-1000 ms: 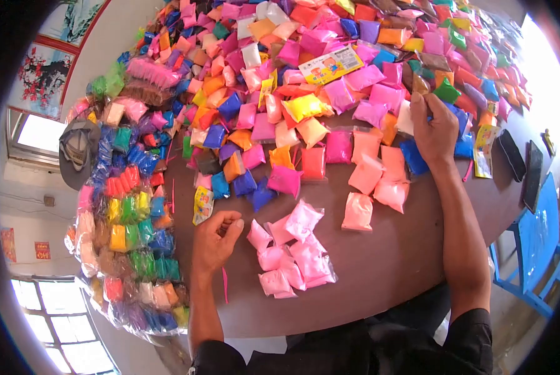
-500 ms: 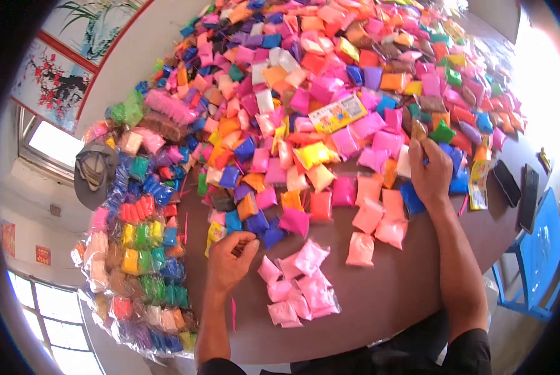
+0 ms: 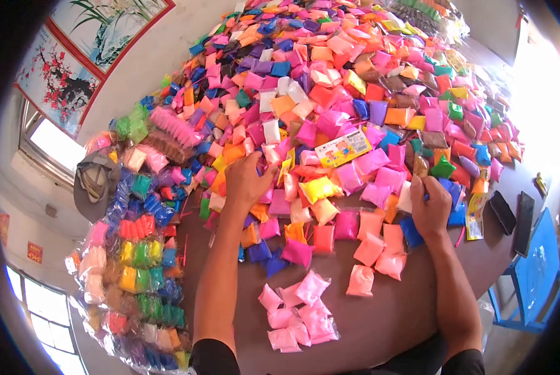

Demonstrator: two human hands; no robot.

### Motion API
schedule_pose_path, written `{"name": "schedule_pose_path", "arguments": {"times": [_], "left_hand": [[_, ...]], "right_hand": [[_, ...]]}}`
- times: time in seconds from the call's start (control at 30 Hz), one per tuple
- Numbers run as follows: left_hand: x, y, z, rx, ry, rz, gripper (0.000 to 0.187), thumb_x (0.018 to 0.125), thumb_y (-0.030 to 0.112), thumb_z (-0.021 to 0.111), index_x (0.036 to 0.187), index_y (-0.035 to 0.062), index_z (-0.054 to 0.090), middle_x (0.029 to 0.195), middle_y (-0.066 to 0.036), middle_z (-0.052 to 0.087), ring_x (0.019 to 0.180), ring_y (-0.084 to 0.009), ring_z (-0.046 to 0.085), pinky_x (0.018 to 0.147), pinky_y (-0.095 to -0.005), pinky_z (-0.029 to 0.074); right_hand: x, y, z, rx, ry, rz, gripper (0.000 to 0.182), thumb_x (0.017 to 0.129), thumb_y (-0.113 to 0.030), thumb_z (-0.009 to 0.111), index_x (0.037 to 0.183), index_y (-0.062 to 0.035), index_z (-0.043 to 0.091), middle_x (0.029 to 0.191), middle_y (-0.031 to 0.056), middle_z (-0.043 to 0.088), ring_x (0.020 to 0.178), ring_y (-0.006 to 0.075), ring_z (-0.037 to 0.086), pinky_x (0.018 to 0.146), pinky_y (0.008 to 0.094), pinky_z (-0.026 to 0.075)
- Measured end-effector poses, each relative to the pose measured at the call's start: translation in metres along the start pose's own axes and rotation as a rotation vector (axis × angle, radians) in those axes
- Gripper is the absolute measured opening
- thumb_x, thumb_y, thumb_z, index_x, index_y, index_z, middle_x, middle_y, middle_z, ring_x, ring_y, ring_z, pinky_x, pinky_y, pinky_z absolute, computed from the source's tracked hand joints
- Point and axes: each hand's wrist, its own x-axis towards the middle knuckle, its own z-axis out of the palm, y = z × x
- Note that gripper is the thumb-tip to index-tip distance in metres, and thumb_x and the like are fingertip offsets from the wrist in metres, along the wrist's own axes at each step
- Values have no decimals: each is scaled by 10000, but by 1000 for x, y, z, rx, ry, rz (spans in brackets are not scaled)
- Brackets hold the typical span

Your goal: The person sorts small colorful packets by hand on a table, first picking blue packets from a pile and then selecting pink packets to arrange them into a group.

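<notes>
My left hand (image 3: 250,181) reaches into the left part of a big heap of small coloured packets (image 3: 330,119); its fingers are bent down among pink and orange packets, and whether they grip one is hidden. On the right, my right hand (image 3: 431,206) has its fingers curled together at a brown packet (image 3: 420,165), beside a white one (image 3: 405,197). Between my forearms, a group of light pink packets (image 3: 302,312) lies on the brown table (image 3: 367,331). Several salmon packets (image 3: 370,249) lie at the heap's front edge. A yellow printed card (image 3: 344,149) rests on the heap.
Clear bags of sorted packets (image 3: 145,275) line the table's left side, near a grey cap (image 3: 95,178). At the right are a black phone-like object (image 3: 525,223), a black open case (image 3: 502,212), another printed card (image 3: 475,215) and a blue chair (image 3: 536,269).
My left hand has moved forward from the near edge of the heap into its packets. My right hand stays by the brown packet. The view has shifted slightly.
</notes>
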Motion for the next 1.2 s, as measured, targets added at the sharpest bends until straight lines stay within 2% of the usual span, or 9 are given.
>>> {"name": "schedule_pose_path", "arguments": {"times": [0.1,0.23,0.4,0.53,0.57,0.67,0.87,1.0,1.2], "left_hand": [[14,10,15,-150,-124,-167,578,849,426,860,1202,-7,714,1024,-226,781,994,-407,756,850,-484,595],[33,3,45,-150,-123,-317,639,787,453,881,1206,11,690,1013,-221,774,949,-389,764,833,-470,598],[52,36,61,-630,33,-302,490,827,208,844,1234,-9,679,963,-116,762,844,-201,719,767,-347,572],[66,68,72,-530,128,-151,462,854,168,812,1255,2,656,1016,-134,777,870,-217,742,785,-369,587],[65,76,78,-501,188,-41,393,871,140,776,1228,23,661,997,-147,759,857,-267,749,773,-401,586],[60,128,63,-539,196,6,352,864,80,740,1203,72,647,964,-186,701,839,-387,714,762,-469,571],[55,193,61,-480,133,287,444,924,141,744,1341,68,610,1159,-204,707,1011,-430,708,885,-522,576],[38,215,36,-472,-77,314,515,955,217,748,1413,47,584,1195,-234,701,1103,-447,686,949,-540,556],[11,204,32,-457,-19,501,457,959,220,750,1366,46,633,1218,-207,706,1124,-432,690,1004,-514,544]], "right_hand": [[-1,0,1,1,1,11,283,1033,-137,691,814,4,583,709,174,542,625,353,571,599,441,435],[0,-3,-1,26,-11,31,277,1024,-128,699,810,4,581,707,174,544,623,355,576,592,441,435],[1,-5,-1,29,-4,30,265,1017,-124,703,816,6,588,715,182,559,634,371,588,596,444,446],[0,-6,-1,24,-7,40,256,1014,-117,704,819,10,596,721,187,570,644,380,600,602,444,456],[1,-6,-1,24,-5,40,254,1013,-116,704,819,11,599,723,188,573,646,381,604,603,444,458],[2,-6,-3,10,-24,52,243,1012,-112,704,825,12,612,726,191,581,652,383,614,608,445,464],[1,-7,-3,29,-28,42,224,1016,-109,699,847,14,620,738,196,585,658,379,619,609,444,465],[2,-7,-4,27,-31,34,204,1014,-105,699,864,13,628,741,193,589,660,375,623,611,440,468],[1,-5,-4,24,-22,15,185,1011,-99,702,875,10,639,737,183,591,652,357,624,609,431,471]]}}
